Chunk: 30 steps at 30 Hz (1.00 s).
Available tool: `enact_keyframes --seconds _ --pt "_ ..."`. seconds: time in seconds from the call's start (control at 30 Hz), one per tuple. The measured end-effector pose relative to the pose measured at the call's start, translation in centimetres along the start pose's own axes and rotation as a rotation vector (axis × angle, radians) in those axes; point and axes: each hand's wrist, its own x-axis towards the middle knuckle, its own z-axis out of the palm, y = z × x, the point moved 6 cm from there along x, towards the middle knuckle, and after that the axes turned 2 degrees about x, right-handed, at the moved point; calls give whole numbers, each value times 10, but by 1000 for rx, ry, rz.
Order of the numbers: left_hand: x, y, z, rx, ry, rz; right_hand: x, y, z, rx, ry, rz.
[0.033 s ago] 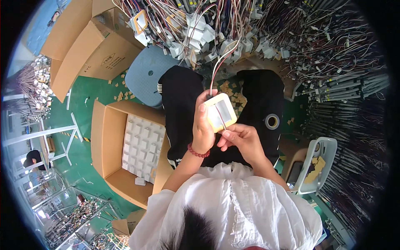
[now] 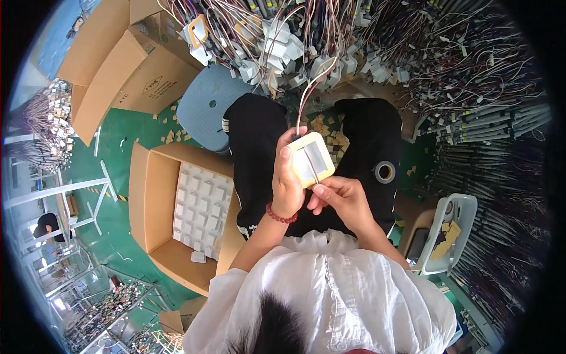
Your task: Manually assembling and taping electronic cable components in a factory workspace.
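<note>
My left hand (image 2: 286, 183) is wrapped round a small square white housing with a yellow rim (image 2: 325, 146), held above my lap with its open face up. From the housing's far left corner, red and white wires (image 2: 303, 101) run up toward a hanging bundle. A thin dark wire (image 2: 311, 160) crosses the inside of the housing and comes over its near edge. There my right hand (image 2: 348, 203) pinches that wire between thumb and forefinger, close against the rim. The wire's tip is hidden in my fingers.
On the left, an open cardboard box (image 2: 162, 218) contains rows of white housings (image 2: 203, 197). A blue stool (image 2: 206, 106) stands beyond it. A roll of tape (image 2: 385, 171) rests on my right thigh. A clear bin (image 2: 466, 224) is at right, beside dense cable bundles (image 2: 489, 124).
</note>
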Motion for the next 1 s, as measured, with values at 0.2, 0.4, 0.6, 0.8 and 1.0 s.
enact_keyframes --seconds 0.2,0.4,0.6,0.8,1.0 --pt "3 -20 0 -238 69 -222 -6 -9 1 -299 -20 -187" --pt "3 -30 3 -361 0 -415 -8 -17 0 -475 -33 -391" --pt "4 -37 6 -418 -91 -535 -9 -13 -3 -543 -63 -493" --pt "1 -46 5 -448 -131 -579 -13 -17 1 -660 -86 -582" --pt "3 -40 5 -381 -75 -512 -12 -17 2 -666 -70 -456"
